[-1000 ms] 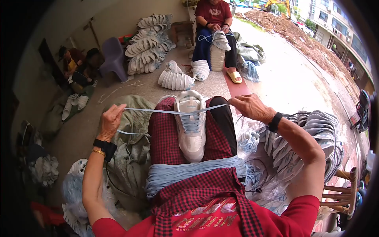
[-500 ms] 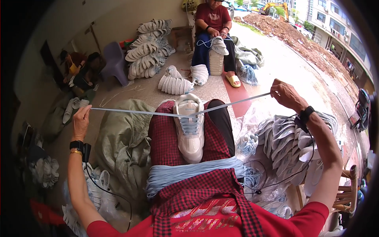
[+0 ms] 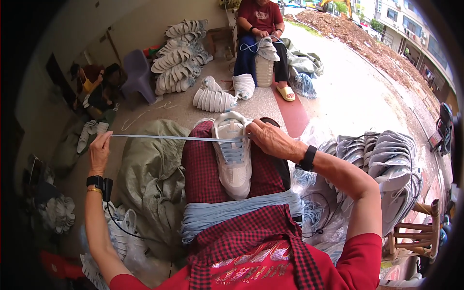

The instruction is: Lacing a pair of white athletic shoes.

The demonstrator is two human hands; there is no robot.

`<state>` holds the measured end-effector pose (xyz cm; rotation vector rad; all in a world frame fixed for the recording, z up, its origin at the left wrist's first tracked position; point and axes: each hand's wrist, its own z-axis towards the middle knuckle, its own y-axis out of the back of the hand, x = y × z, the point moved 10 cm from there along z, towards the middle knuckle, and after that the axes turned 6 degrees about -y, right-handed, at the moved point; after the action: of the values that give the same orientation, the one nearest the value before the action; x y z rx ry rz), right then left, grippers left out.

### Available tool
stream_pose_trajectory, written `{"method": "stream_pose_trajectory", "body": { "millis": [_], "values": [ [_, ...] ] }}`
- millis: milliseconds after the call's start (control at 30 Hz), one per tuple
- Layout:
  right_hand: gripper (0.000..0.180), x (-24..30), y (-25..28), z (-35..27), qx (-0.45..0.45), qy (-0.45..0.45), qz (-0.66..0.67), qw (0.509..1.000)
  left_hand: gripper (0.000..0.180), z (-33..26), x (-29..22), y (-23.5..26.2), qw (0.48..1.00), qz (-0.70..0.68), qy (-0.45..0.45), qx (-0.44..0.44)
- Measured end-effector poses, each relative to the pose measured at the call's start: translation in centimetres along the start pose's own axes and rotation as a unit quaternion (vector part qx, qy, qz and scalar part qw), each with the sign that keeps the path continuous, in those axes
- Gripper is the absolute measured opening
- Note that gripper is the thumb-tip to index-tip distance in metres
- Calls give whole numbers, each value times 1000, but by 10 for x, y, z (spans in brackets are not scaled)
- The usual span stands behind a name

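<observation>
Right hand [image 3: 270, 139] has dropped from high right onto the white shoe [image 3: 233, 154] on the lap; left hand [image 3: 99, 152] pinches flat, pale-blue lace [image 3: 169, 138], taut.

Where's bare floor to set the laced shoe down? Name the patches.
Bare concrete runs ahead on the right, between the red strip and the dirt pile. A smaller patch lies between the green sack and the fanned white soles. Crowded: the lap with the shoe and laces, and the grey stack on the right.
</observation>
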<state>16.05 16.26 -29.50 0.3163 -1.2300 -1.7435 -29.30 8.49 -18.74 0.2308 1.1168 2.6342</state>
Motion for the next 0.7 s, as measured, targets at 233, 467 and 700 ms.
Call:
{"method": "stream_pose_trajectory", "body": {
  "millis": [233,467,700],
  "values": [
    [13,-18,36,-26,51,63,-122,989,16,-14,13,-3,1000,-6,12,4],
    [7,-83,175,-81,10,-50,-302,952,15,-29,19,17,999,31,11,-25],
    [5,-73,275,-124,-125,-127,-400,899,21,-31,3,44,980,124,7,-153]
  ]
}}
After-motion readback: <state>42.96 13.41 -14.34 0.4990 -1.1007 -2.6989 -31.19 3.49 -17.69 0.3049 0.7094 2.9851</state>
